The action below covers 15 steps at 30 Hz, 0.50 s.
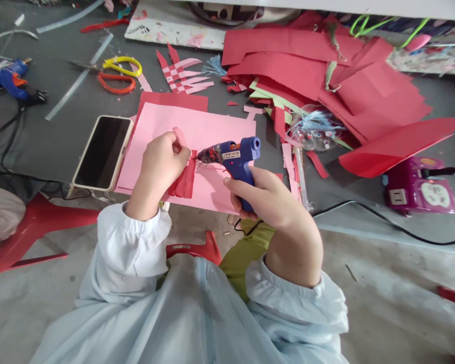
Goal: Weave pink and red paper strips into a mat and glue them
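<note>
Pinching a narrow pinkish strip (180, 136) between thumb and fingertip of the left hand (161, 156), over the pink sheet (220, 134); cannot tell the pose of the remaining fingers, hidden under the palm. Gripping the glue gun (242, 156) in the right hand (275, 194), with fingers wrapped around its handle. Aiming the nozzle (209, 155) toward nine o'clock, right by the upper end of the red strips (184, 184); cannot tell contact from a small gap there. See those strips on the sheet, at seven o'clock from the nozzle.

Taking the sheet as the dial's centre, see the phone (103, 151) at nine, a second glue gun (7, 80) at ten, scissors (109, 64) at half past ten, a woven piece (174, 76) at twelve, red paper (280, 71) at two, blue tassels (318, 121) between two and three, and a purple box (420, 187) at three.
</note>
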{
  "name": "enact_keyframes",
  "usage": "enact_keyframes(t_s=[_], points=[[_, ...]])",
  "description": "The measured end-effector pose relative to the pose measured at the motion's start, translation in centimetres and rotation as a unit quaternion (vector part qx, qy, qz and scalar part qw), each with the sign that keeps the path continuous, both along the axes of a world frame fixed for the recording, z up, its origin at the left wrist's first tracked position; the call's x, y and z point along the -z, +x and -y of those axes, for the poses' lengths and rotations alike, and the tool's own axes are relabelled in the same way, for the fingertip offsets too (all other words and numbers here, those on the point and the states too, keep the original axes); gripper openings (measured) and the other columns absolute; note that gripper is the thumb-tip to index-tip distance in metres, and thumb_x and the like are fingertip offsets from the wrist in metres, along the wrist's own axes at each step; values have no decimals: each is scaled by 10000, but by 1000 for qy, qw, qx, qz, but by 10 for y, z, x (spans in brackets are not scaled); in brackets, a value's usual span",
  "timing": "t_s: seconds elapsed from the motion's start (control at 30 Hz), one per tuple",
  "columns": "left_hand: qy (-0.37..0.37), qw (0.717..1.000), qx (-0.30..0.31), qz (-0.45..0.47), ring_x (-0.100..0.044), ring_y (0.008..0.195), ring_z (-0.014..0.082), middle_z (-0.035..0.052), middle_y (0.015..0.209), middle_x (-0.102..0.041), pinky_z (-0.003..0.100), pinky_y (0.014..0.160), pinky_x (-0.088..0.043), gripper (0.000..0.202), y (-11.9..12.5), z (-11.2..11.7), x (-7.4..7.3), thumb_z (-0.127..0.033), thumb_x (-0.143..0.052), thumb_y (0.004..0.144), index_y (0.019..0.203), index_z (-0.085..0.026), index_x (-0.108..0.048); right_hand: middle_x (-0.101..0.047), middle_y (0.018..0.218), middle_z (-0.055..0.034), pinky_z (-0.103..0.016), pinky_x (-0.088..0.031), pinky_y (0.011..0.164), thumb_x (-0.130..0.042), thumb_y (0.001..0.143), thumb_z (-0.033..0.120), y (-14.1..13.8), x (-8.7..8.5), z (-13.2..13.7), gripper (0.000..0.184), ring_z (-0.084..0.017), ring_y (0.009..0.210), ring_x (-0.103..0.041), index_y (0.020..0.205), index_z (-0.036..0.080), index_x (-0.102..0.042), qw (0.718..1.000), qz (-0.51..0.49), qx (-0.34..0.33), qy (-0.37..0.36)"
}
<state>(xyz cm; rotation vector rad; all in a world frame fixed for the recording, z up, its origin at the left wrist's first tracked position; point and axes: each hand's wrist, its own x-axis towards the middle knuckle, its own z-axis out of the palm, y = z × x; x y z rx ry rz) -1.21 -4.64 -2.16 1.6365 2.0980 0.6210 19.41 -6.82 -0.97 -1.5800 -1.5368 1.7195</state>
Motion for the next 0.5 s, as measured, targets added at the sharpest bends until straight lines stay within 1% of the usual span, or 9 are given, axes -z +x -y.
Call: enact_keyframes(t_s=[0.13,0.33,0.5], points=[[-2,1000,2,6,-657,810,193,66,852,-730,306,728,-488,124,0,0,0,-223,-535,808,805,-174,-648,-547,495,35,-209,-309,364,-605,873,332,0,0,0,289,-66,365,-448,642,209,-484,1000,-2,-1,-8],[5,1000,5,18,-642,749,179,59,815,-717,297,673,-454,98,0,1,0,-204,-534,800,753,-176,-615,-536,475,57,-191,-324,363,-596,865,320,-2,-2,-2,263,-63,366,-473,656,208,-485,1000,12,-3,-3],[14,1000,5,17,-633,731,175,48,797,-706,298,656,-432,92,-1,1,1,-204,-535,802,728,-187,-588,-544,485,68,-178,-333,365,-590,862,318,0,-2,-1,249,-57,367,-487,666,205,-486,1000,23,-3,1]])
